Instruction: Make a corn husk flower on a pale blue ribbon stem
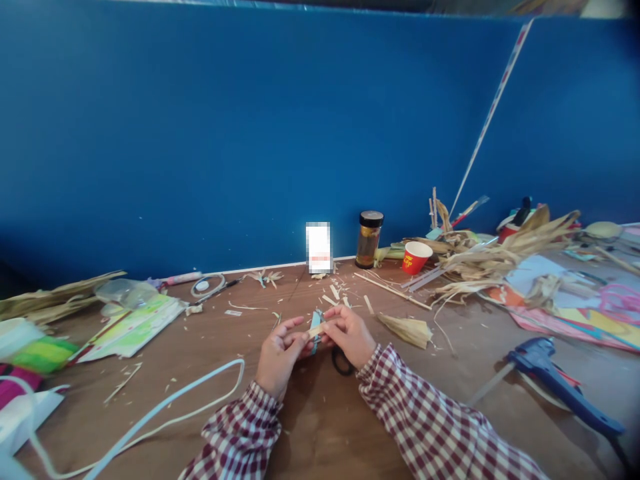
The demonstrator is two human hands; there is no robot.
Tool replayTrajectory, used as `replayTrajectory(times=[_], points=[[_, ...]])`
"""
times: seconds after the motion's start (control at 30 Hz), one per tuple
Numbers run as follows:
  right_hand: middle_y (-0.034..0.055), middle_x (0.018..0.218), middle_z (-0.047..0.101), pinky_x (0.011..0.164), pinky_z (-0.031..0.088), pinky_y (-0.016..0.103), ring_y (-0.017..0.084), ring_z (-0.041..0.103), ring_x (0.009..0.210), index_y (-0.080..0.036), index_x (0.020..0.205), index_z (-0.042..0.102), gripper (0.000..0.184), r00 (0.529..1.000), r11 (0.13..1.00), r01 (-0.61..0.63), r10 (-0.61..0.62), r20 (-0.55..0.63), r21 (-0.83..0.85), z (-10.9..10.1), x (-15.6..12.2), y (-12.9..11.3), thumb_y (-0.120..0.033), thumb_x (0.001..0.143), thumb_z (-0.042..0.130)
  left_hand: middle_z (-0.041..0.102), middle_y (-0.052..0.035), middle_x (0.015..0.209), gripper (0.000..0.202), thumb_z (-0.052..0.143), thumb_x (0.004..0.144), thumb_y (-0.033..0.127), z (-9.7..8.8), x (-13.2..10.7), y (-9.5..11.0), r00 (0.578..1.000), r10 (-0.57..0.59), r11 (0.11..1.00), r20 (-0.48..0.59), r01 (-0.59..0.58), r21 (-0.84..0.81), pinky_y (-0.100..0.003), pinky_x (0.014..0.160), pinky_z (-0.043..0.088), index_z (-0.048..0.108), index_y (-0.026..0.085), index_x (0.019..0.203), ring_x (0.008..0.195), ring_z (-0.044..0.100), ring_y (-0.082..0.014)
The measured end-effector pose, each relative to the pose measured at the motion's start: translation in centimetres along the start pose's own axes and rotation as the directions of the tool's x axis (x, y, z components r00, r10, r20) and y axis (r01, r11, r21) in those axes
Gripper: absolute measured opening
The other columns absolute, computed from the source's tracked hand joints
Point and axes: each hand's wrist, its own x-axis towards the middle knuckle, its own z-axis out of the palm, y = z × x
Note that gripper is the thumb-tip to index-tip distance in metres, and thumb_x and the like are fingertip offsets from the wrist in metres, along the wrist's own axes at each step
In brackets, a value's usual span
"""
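Observation:
My left hand (283, 353) and my right hand (351, 337) meet above the middle of the table. Between their fingertips they pinch a short pale strip (316, 330), which looks like dried corn husk. A light blue piece (317, 319) shows behind and below the strip; I cannot tell whether it is attached. Beside my right wrist lies a black loop (342, 362), seemingly a scissors handle, mostly hidden by the hand. A wider piece of dried corn husk (407, 329) lies to the right of my right hand.
A blue glue gun (555, 377) lies at the right. Behind my hands stand a dark-lidded jar (369, 240), a red paper cup (417, 257) and a pile of husks (475, 260). A white cable (170, 403) loops across the left, below a green-patterned sheet (140, 327).

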Motion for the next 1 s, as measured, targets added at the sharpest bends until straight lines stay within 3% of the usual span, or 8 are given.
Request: replayTrajectory(times=[0.2, 0.4, 0.67, 1.0], points=[[-0.0008, 0.068, 0.066, 0.05, 0.048, 0.026, 0.014, 0.064, 0.058, -0.021, 0.09, 0.05, 0.02, 0.998, 0.997, -0.068, 0.067, 0.02, 0.029, -0.39, 0.29, 0.35, -0.035, 0.076, 0.055, 0.069, -0.0025, 0.064, 0.051, 0.073, 0.06, 0.032, -0.38, 0.34, -0.16, 1.0, -0.009, 1.0, -0.014, 0.009, 0.019, -0.027, 0.064, 0.054, 0.056, 0.012, 0.105, 0.064, 0.065, -0.016], [0.0001, 0.069, 0.066, 0.054, 0.05, 0.028, 0.016, 0.065, 0.065, -0.021, 0.093, 0.052, 0.026, 0.999, 0.999, -0.035, 0.034, 0.042, 0.025, -0.43, 0.23, 0.34, -0.035, 0.073, 0.061, 0.069, -0.0026, 0.065, 0.053, 0.073, 0.059, 0.032, -0.57, 0.46, -0.19, 1.0, 0.006, 1.0, -0.014, -0.006, 0.007, -0.027, 0.063, 0.054, 0.055, 0.013, 0.105, 0.063, 0.065, -0.0153], [-0.0021, 0.06, 0.064, 0.054, 0.048, 0.027, 0.014, 0.062, 0.055, -0.019, 0.086, 0.048, 0.023, 0.998, 0.998, -0.055, 0.056, -0.041, 0.004, -0.51, 0.26, 0.09, -0.029, 0.07, 0.062, 0.069, -0.0019, 0.066, 0.056, 0.074, 0.059, 0.03, -0.16, 0.05, 0.01, 0.998, 0.008, 1.0, 0.063, -0.01, 0.028, -0.027, 0.067, 0.052, 0.053, 0.012, 0.107, 0.064, 0.064, -0.0141], [-0.0012, 0.066, 0.065, 0.059, 0.05, 0.031, 0.015, 0.063, 0.06, -0.019, 0.088, 0.045, 0.023, 0.999, 0.993, 0.035, -0.037, -0.02, -0.11, -0.37, -0.16, -0.32, -0.027, 0.071, 0.059, 0.069, -0.005, 0.071, 0.048, 0.071, 0.063, 0.035, -0.09, -0.18, 0.72, 0.994, -0.09, 0.993, 0.069, 0.084, 0.081, -0.026, 0.062, 0.052, 0.058, 0.013, 0.103, 0.063, 0.063, -0.014]])
